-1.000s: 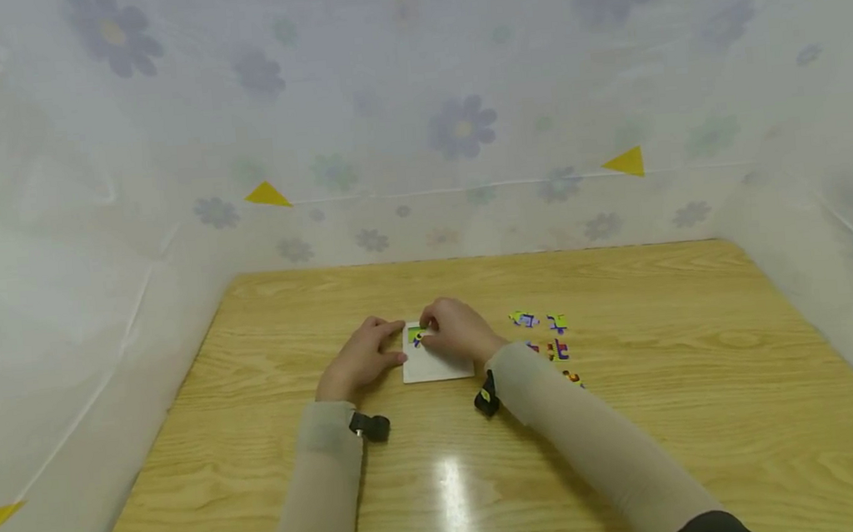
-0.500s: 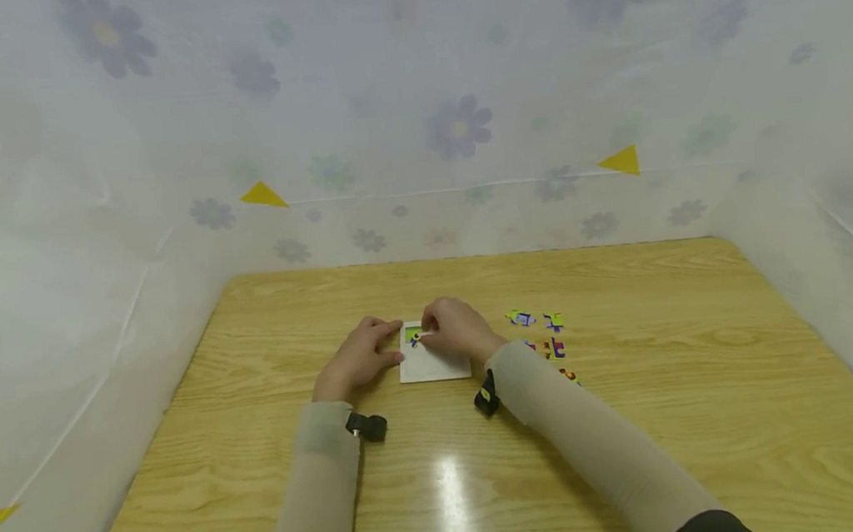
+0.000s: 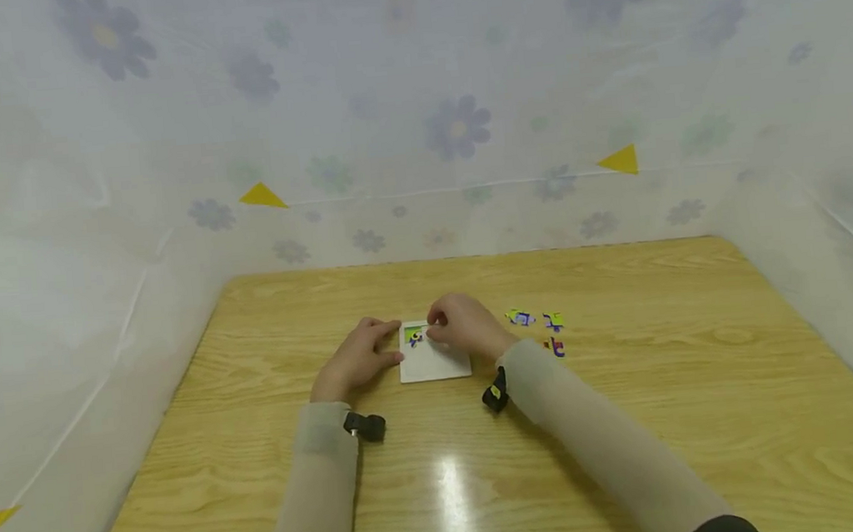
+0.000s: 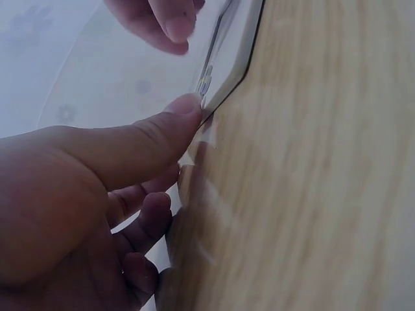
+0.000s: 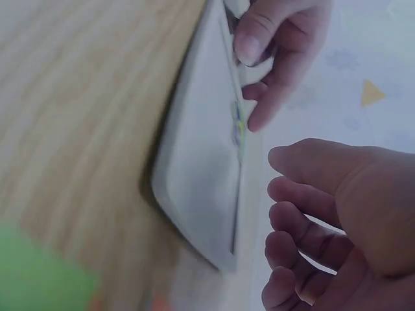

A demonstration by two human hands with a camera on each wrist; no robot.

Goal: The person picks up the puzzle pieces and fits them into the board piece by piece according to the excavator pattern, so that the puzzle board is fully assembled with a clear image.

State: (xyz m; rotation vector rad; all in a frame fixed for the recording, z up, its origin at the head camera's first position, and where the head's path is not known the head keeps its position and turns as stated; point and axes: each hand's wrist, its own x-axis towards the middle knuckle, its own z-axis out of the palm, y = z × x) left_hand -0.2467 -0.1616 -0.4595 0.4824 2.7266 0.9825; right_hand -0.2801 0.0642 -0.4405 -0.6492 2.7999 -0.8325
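A small white puzzle tray [image 3: 434, 367] lies flat on the table. In its upper left corner sits a green, yellow and purple jigsaw puzzle piece [image 3: 414, 337]. My left hand [image 3: 361, 358] rests at the tray's left side, index finger at the far corner and thumb lower down; the left wrist view has the thumb [image 4: 155, 139] touching the edge. Over the upper part of the tray, just right of the piece, is my right hand [image 3: 467, 328]. The right wrist view shows its loosely bent fingers [image 5: 292, 220] holding nothing, a little above the tray.
To the right of the tray lie loose puzzle pieces [image 3: 554, 321], partly covered by the right forearm [image 3: 597, 424]. A blurred green patch [image 5: 42, 275] shows low in the right wrist view. Flower-patterned white sheeting [image 3: 423, 224] surrounds the wooden table [image 3: 676, 380].
My right hand has drawn back slightly to the right from the puzzle piece, baring more of it. Its forearm now covers more loose pieces. The left hand stays at the tray's edge.
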